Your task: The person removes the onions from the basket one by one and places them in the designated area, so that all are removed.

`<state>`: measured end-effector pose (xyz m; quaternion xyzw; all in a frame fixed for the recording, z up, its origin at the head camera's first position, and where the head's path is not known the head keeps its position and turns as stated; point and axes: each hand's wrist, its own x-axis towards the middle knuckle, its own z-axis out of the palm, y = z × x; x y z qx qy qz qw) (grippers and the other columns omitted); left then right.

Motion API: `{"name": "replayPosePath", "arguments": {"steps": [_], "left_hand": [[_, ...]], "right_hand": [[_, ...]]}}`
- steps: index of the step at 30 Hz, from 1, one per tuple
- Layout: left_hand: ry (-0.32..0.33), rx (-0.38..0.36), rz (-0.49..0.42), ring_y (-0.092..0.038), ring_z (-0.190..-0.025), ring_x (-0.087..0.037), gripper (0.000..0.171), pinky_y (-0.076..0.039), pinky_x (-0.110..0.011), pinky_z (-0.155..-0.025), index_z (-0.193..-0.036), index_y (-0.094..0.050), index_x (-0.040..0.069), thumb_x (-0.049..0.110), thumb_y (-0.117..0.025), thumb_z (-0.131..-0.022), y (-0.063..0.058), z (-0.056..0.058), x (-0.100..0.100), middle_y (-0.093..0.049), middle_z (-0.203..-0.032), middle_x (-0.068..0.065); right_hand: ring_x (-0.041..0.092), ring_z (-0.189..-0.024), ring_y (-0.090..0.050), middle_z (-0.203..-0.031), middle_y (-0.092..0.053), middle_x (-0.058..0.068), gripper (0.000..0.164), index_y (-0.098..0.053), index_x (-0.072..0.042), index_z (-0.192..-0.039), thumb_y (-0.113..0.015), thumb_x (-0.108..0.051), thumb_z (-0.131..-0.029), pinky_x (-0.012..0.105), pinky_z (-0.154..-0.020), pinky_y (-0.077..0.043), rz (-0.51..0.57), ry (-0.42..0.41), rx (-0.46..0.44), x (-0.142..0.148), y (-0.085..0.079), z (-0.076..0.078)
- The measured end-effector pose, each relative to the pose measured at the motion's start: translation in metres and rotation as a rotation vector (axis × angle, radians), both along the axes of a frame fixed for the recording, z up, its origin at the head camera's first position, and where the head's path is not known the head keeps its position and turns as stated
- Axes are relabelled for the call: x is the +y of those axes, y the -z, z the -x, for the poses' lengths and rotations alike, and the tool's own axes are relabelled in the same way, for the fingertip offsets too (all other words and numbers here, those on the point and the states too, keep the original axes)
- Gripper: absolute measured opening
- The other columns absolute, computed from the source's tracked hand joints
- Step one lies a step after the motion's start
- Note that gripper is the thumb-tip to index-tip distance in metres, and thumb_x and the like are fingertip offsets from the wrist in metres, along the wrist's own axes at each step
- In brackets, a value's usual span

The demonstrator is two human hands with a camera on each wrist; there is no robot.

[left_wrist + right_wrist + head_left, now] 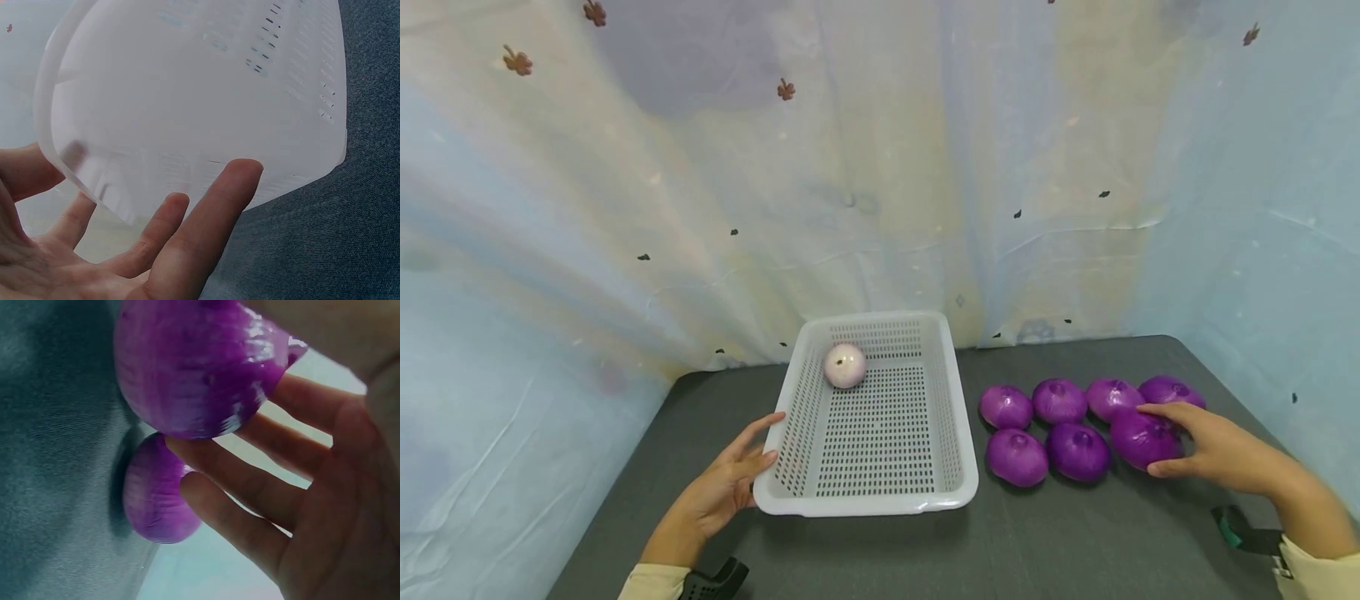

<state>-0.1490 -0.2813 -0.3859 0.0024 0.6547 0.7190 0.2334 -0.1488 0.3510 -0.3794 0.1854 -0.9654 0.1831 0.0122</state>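
Note:
My left hand [718, 492] holds the left rim of a white plastic basket [865, 506]. In the left wrist view, some fingers [203, 231] lie along the basket's outer wall [144, 81], while another part of the hand reaches behind the rim. A pale round onion [845, 366] sits inside, at the basket's far left corner. Over on the right, my right hand [1225, 446] grips a glossy purple onion [1142, 437] between thumb and fingers, at the right end of the near row. The right wrist view shows this onion [194, 369] close up, another purple onion [156, 494] beyond it.
Several more purple onions stand in two rows right of the basket, among them one at the near left [1017, 457] and one beside it [1078, 452]. The dark grey table [1037, 550] ends against a patterned curtain [880, 167] behind and at the sides.

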Motion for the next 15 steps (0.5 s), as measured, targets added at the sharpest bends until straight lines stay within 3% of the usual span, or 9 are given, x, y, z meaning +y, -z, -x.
{"name": "replayPosePath", "arguments": {"steps": [10,15], "left_hand": [[-0.002,-0.005,-0.003,-0.064,-0.109,-0.025,0.066,-0.056,-0.049,-0.078,-0.150,-0.019,0.035,0.019,-0.055,-0.097,-0.001,0.000,0.000,-0.049,-0.132,-0.004],[-0.006,-0.007,0.005,-0.063,-0.109,-0.024,0.066,-0.056,-0.050,-0.079,-0.150,-0.019,0.035,0.019,-0.054,-0.097,-0.001,-0.001,0.000,-0.049,-0.133,-0.004]], "right_hand": [[0.047,-0.112,-0.053,-0.129,-0.052,0.027,0.081,-0.053,-0.004,-0.130,-0.082,-0.045,-0.067,0.056,-0.081,-0.049,0.023,-0.017,-0.023,0.002,0.011,0.004],[0.052,-0.113,-0.050,-0.128,-0.049,0.030,0.081,-0.052,-0.002,-0.131,-0.081,-0.044,-0.068,0.061,-0.079,-0.048,0.047,-0.036,-0.046,0.003,0.015,0.005]]}}
